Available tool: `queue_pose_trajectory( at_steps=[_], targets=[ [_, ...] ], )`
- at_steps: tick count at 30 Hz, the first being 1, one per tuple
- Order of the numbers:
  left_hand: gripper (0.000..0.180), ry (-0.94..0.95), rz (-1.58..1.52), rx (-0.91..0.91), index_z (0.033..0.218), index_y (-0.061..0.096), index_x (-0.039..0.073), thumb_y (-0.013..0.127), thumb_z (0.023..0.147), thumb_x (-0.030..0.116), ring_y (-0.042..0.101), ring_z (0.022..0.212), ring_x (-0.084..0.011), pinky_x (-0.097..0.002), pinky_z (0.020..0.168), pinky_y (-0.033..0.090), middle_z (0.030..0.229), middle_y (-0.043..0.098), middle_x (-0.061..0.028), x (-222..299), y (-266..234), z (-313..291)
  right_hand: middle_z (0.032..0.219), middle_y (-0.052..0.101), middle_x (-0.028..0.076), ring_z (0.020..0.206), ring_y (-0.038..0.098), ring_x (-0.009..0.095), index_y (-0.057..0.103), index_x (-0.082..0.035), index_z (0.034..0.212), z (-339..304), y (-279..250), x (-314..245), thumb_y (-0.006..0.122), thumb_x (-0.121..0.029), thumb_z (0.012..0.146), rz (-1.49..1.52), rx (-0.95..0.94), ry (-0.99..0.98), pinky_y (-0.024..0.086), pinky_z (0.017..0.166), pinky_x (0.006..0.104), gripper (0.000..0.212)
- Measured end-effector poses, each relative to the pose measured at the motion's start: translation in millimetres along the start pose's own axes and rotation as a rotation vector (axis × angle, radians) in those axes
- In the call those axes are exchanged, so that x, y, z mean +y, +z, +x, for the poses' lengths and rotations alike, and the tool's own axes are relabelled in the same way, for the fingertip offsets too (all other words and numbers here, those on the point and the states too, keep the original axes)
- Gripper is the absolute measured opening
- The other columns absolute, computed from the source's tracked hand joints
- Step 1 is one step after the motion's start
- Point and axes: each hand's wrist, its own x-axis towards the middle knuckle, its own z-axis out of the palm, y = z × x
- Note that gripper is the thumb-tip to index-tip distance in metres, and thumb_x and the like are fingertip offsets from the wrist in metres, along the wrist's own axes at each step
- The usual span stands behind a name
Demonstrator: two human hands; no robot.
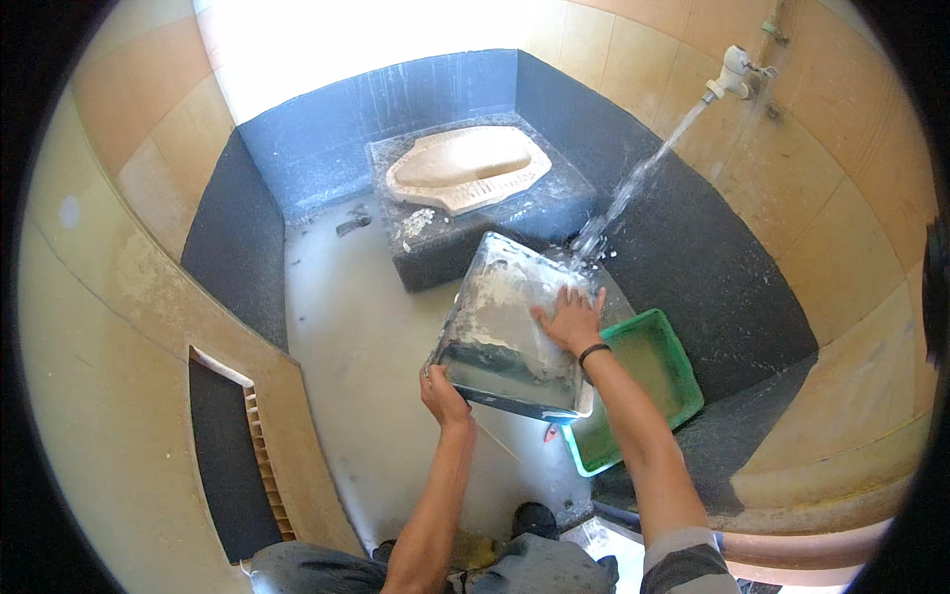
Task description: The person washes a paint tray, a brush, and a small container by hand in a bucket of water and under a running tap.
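A rectangular tray (495, 342), dark outside and smeared with whitish residue inside, is tilted in front of me. My left hand (444, 396) grips its near left edge, fingers wrapped round the rim. Against the wet inner surface near the right side lies my right hand (572, 319), fingers spread, a dark band at the wrist. Running water (633, 183) pours from the wall tap (733, 75) to the tray's far right corner. Some greyish water has pooled in the tray's lower part.
A green tub (648, 376) with murky water stands right of the tray, partly behind my right forearm. Beyond is a squat toilet (470, 166) on a raised dark block (426, 247). Cloudy water covers the floor (371, 396). A wooden door panel (148, 327) flanks the left.
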Motion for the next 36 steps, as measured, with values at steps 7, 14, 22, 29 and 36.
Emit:
queue_pose_trajectory(
  at_steps=[7, 14, 22, 29, 36],
  targets=[
    [0.042, 0.469, 0.455, 0.029, 0.127, 0.061, 0.004, 0.053, 0.093, 0.028, 0.063, 0.107, -0.0308, -0.0397, 0.096, 0.047, 0.116, 0.066, -0.0151, 45, 32, 3, 0.137, 0.059, 0.028, 0.128, 0.058, 0.04, 0.056, 0.006, 0.138, -32, -10, -49, 0.026, -0.082, 0.093, 0.326, -0.409, -0.076, 0.033, 0.113, 0.0571, 0.104],
    [0.046, 1.141, 0.762, -0.077, 0.131, 0.062, 0.01, 0.065, 0.085, 0.016, 0.064, 0.105, -0.0385, -0.0436, 0.093, 0.049, 0.116, 0.064, -0.0205, 155, 75, 7, 0.11, 0.073, 0.024, 0.094, 0.074, 0.035, 0.071, -0.002, 0.118, -87, -29, -73, 0.052, -0.058, 0.1, 1.169, -0.244, -0.186, 0.056, 0.086, 0.0418, 0.062],
    [0.08, 1.529, 1.075, -0.334, 0.14, 0.057, 0.014, 0.074, 0.061, 0.014, 0.068, 0.087, -0.0356, -0.0418, 0.07, 0.056, 0.111, 0.062, -0.0172, 223, 89, -29, 0.123, 0.069, 0.022, 0.106, 0.071, 0.033, 0.064, -0.001, 0.124, -50, -174, 45, 0.068, -0.025, 0.095, 0.969, 0.986, 0.127, 0.055, 0.092, 0.0402, 0.038],
    [0.089, 1.61, 1.105, -0.431, 0.145, 0.052, 0.014, 0.076, 0.059, 0.016, 0.067, 0.089, -0.0361, -0.0432, 0.074, 0.056, 0.114, 0.062, -0.016, 235, 75, -44, 0.145, 0.053, 0.027, 0.129, 0.058, 0.039, 0.042, 0.005, 0.148, -1, -336, 127, 0.067, -0.024, 0.092, 0.562, 1.301, 0.207, 0.043, 0.111, 0.0438, 0.068],
    [0.055, 0.982, 0.713, -0.22, 0.142, 0.047, 0.006, 0.059, 0.088, 0.01, 0.069, 0.095, -0.0331, -0.0447, 0.081, 0.052, 0.098, 0.067, -0.0256, 281, 60, -16, 0.147, 0.052, 0.024, 0.128, 0.059, 0.036, 0.043, 0.004, 0.148, 62, -417, 180, 0.07, -0.028, 0.088, 0.807, 1.191, 0.141, 0.043, 0.111, 0.0426, 0.073]
  ],
)
